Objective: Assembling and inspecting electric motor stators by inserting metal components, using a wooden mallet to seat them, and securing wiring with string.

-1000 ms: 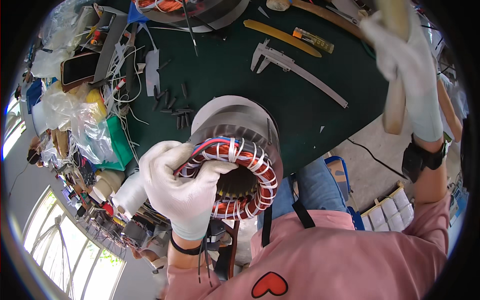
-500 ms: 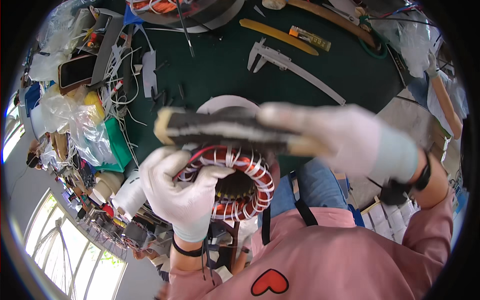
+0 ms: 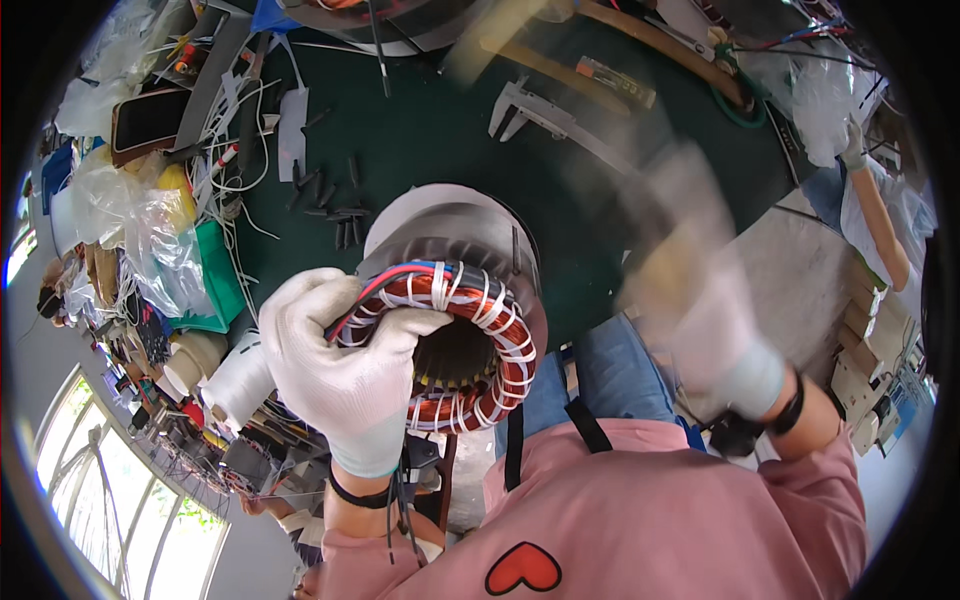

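Left hand [image 3: 345,385] fingers wrapped over stator winding [image 3: 465,345] at nine o'clock rim, bore axis facing up. Right hand [image 3: 715,330] at three o'clock, blurred; grip unreadable.

- A motor-repair workshop, by the look of it.
- Green-topped bench [image 3: 440,150] strewn with a metal caliper [image 3: 545,115], loose wires [image 3: 235,170] and plastic bags [image 3: 140,215].
- Copper-wound stator [image 3: 470,340] sits up front.

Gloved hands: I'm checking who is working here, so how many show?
3: the left hand grips the motor stator; the blurred right hand is raised beside it; another person's hand is at the far right.
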`<state>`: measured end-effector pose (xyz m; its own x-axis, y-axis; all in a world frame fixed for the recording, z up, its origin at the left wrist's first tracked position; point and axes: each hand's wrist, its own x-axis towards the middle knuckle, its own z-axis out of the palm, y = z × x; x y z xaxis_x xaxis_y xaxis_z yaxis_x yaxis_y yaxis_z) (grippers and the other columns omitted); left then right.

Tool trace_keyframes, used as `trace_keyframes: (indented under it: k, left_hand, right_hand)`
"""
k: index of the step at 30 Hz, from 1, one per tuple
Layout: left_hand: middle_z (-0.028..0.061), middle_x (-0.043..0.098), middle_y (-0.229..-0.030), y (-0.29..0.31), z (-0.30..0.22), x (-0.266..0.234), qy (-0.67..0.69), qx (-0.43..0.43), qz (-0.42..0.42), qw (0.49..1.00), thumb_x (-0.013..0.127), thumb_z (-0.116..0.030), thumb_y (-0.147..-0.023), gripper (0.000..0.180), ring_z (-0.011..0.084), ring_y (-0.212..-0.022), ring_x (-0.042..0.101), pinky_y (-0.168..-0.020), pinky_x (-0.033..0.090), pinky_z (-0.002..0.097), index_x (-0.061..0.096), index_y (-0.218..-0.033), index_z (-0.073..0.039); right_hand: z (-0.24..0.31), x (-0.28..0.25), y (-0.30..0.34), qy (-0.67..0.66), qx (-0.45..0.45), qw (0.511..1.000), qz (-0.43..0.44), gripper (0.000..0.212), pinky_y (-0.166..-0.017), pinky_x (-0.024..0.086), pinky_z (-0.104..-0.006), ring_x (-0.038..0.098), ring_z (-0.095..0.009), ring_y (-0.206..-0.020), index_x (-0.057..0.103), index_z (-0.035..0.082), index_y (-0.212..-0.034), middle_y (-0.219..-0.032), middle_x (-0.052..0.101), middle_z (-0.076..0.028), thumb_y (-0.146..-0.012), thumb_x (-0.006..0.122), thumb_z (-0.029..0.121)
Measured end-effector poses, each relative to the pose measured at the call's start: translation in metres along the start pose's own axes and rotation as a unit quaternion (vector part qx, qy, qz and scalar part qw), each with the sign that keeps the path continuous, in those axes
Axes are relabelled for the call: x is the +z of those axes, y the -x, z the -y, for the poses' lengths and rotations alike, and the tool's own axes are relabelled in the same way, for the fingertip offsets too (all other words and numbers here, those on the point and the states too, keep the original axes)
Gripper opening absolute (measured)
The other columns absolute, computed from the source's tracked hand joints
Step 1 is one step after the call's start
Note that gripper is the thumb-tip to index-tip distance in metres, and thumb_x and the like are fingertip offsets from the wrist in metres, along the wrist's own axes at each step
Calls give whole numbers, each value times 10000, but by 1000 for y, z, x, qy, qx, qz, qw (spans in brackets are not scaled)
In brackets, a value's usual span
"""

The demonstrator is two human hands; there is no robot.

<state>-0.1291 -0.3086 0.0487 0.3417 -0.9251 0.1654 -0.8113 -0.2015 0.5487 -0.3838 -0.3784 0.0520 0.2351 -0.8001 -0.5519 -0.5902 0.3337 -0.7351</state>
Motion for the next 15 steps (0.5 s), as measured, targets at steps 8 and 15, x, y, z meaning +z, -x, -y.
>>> trace_keyframes:
  k: [8, 15]
  left_hand:
    - [92, 635, -985, -3, 2, -4, -1, -14, -9, 1000, 923, -132, -557, 460, 282, -908, 610, -815, 500, 378, 610, -884, -46]
    - [128, 624, -1276, -10, 12, -18, -172, 196, -1, 965, 871, -200, -657, 521, 354, -1160, 577, -1008, 448, 477, 663, -1111, -49]
  right_hand:
    - [-22, 15, 23, -41, -7, 998, 44, 899, -1042, 489, -383, 606, -385, -1263, 293, 126, -1602, -1392, 569, -252, -810, 697, -12]
    - [-22, -23, -36, 245, -159, 955, -44, 907, -1093, 436, -426, 537, -405, -1293, 344, 142, -1578, -1431, 518, -190, -778, 768, 97]
